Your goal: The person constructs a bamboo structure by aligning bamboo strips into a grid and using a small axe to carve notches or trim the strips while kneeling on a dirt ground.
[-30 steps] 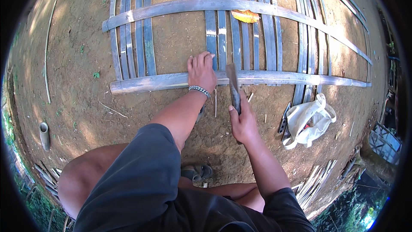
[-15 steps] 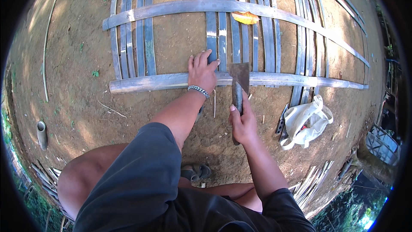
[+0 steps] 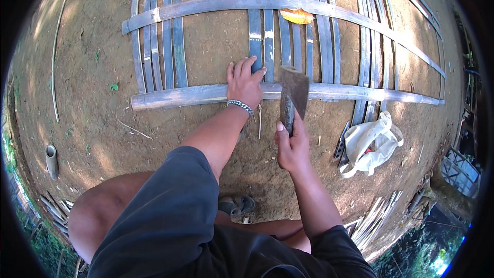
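Fingers of your right hand (image 3: pixel 292 146) were wrapped tight around the cleaver (image 3: pixel 293 95), blade raised just above the near cross strip (image 3: pixel 180 96). Your left hand (image 3: pixel 246 81), fingers spread flat, pressed that strip down beside the blade to steady it.

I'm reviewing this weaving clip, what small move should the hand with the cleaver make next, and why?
Probably bring the cleaver down flat onto the near cross slat. The right hand holds its blade raised just above that slat, while the left hand presses on the slat and the upright strips beside it.
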Demonstrator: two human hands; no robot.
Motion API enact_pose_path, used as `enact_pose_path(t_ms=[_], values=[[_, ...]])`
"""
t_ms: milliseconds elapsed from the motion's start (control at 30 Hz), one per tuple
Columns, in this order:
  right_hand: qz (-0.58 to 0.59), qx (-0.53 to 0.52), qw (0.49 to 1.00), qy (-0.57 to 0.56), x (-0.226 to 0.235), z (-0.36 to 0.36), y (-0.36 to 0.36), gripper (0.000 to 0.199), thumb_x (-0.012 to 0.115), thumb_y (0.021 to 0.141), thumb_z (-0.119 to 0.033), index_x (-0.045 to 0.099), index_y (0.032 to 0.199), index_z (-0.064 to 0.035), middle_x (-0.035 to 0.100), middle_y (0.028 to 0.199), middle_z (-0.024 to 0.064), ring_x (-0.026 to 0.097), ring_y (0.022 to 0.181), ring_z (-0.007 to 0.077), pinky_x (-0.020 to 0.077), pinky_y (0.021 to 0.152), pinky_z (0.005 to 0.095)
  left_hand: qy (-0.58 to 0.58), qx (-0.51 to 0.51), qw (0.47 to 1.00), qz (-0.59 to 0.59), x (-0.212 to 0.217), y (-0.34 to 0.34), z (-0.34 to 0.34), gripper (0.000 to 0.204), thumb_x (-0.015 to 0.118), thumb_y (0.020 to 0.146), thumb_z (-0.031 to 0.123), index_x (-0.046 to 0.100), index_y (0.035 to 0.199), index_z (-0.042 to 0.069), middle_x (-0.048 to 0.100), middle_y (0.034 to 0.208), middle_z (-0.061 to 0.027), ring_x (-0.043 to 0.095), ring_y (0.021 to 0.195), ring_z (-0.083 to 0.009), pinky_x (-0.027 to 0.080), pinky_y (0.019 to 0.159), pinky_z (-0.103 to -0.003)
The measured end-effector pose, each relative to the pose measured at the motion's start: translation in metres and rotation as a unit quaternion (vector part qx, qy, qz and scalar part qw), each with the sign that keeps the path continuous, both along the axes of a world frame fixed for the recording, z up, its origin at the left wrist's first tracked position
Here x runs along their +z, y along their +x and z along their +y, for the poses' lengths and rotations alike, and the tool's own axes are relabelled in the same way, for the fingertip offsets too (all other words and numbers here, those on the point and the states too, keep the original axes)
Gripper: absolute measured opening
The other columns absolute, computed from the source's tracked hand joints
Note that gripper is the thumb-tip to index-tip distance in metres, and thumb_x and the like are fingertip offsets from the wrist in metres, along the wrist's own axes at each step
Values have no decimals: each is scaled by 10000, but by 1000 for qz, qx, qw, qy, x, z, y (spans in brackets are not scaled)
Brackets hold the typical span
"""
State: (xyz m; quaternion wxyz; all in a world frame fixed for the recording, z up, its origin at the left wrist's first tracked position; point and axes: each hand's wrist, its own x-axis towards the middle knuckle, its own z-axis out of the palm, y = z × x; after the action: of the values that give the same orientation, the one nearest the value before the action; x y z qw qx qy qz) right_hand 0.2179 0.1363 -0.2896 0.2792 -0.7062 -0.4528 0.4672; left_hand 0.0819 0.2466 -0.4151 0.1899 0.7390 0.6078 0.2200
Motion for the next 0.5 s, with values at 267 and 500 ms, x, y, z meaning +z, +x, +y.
enact_pose_path(t_ms=[267,500], values=[[-2,5,1000,8,15,-2,6,559,601,1006,-176,441,1501,29,683,1083,249,706,979,384,537,876,435,1,-2,1000,4,-2,-2,-3,379,654,804,9,788,1109,190,568,1415,-77,486,1368,-299,292,1199,-574],[-65,46,994,-77,4,6,10,589,607,1007,-196,417,1523,16,672,1198,288,692,1070,437,528,932,462,-6,-3,1000,2,-1,1,-1,375,665,806,15,788,1113,193,565,1416,-74,480,1372,-295,288,1202,-578]])
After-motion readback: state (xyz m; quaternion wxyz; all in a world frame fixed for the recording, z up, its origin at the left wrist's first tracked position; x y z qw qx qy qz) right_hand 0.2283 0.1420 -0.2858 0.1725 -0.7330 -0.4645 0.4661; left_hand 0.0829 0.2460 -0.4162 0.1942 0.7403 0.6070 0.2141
